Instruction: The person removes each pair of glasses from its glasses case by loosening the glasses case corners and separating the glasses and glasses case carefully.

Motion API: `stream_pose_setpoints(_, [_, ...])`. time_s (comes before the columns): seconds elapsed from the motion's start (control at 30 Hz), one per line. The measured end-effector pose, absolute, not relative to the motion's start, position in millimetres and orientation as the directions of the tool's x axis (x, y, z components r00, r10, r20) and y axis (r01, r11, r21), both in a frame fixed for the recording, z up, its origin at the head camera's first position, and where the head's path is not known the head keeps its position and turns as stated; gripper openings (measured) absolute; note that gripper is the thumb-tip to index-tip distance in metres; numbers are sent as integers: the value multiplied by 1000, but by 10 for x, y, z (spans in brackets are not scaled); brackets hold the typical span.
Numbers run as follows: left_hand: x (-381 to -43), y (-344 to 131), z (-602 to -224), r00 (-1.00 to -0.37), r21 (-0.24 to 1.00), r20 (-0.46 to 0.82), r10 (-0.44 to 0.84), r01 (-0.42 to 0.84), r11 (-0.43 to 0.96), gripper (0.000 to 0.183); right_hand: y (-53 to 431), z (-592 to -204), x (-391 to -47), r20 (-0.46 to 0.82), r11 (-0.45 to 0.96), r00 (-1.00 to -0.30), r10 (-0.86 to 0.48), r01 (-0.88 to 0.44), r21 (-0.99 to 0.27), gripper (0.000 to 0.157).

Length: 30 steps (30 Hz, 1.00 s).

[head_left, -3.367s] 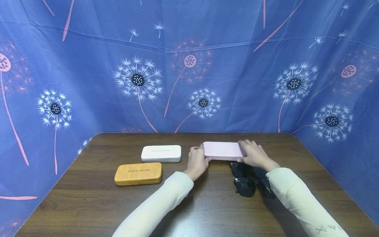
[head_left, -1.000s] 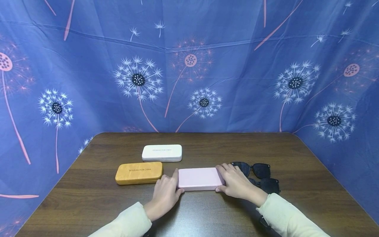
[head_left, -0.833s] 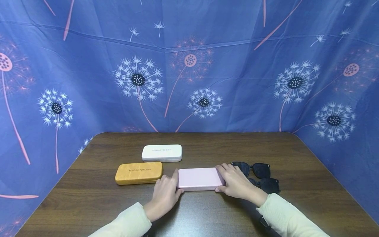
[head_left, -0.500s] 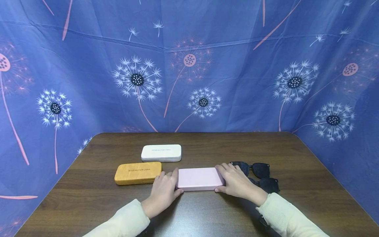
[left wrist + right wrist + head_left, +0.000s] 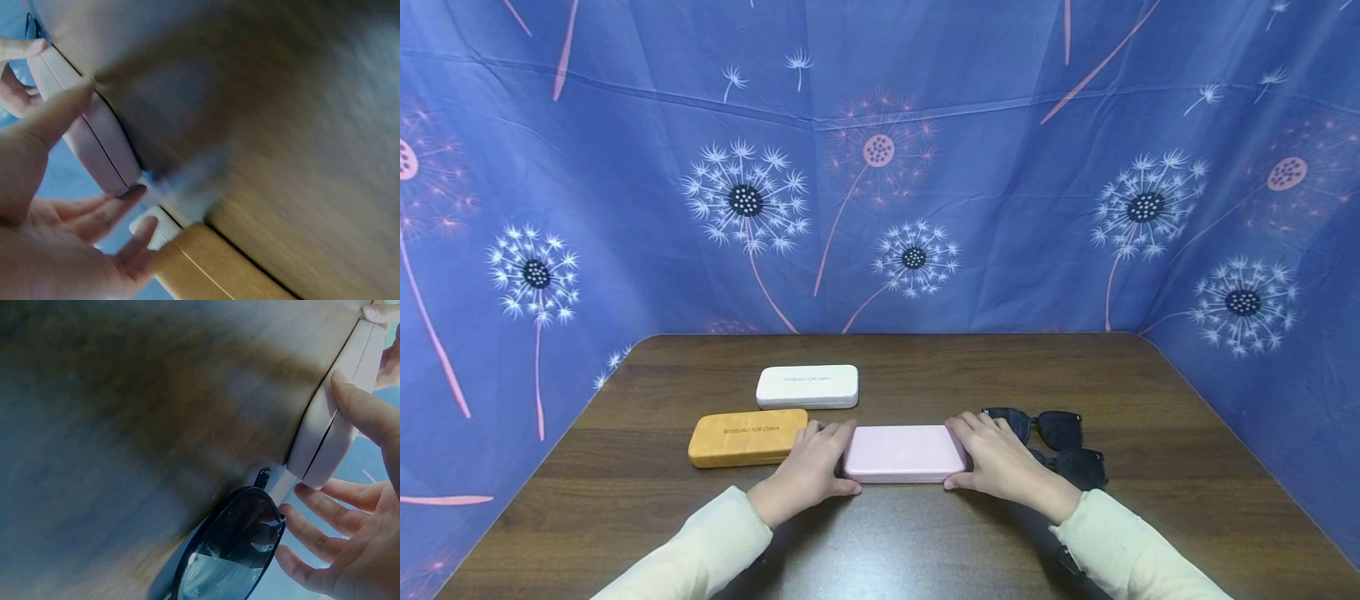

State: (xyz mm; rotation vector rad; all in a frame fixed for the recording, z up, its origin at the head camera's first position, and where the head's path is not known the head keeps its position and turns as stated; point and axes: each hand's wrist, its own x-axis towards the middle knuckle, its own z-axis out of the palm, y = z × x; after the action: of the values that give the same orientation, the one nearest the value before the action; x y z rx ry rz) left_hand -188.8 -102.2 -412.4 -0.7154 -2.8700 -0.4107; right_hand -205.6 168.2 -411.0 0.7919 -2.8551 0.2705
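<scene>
A pale pink glasses case [image 5: 904, 454] lies closed on the wooden table between the two hands. At its right end, the right hand [image 5: 1003, 467] holds it, thumb along the front side and fingers at the back corner. The left hand [image 5: 808, 468] is spread loosely about the left end, thumb and index finger extended near the front and back corners. In the left wrist view, the case's seam [image 5: 94, 134] runs past the left thumb. The left hand's outer fingers overlap the right end of a mustard-yellow glasses case [image 5: 747, 438].
A white glasses case [image 5: 807, 387] stands behind the yellow one. Two pairs of black sunglasses [image 5: 1060, 431] lie beside the right hand, the nearer partly hidden by it. Another dark object [image 5: 1069, 562] shows under the right sleeve. A blue patterned cloth [image 5: 880, 208] hangs behind the table.
Since the oldest frame, both hands have brought the pink case left and nearer. Over the last half second the left hand has loosened and shifted slightly left; the right hand stays put.
</scene>
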Motion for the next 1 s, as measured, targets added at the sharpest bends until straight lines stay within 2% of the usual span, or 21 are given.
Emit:
stream_pose_setpoints(0.1, [-1925, -1057, -4125, -865, 249, 202, 459, 499, 830, 80, 1690, -4112, -2058, 204, 837, -841, -501, -531, -133, 80])
stream_pose_setpoints(0.4, [-2005, -1144, -4161, -818, 201, 222, 531, 571, 796, 76, 1717, -4110, -2068, 224, 808, -811, -540, -574, -133, 78])
stream_pose_setpoints(1.0, [-2047, -1186, -4185, -794, 161, 210, 571, 604, 781, 78, 1717, -4097, -2075, 224, 792, -793, -566, -599, -117, 76])
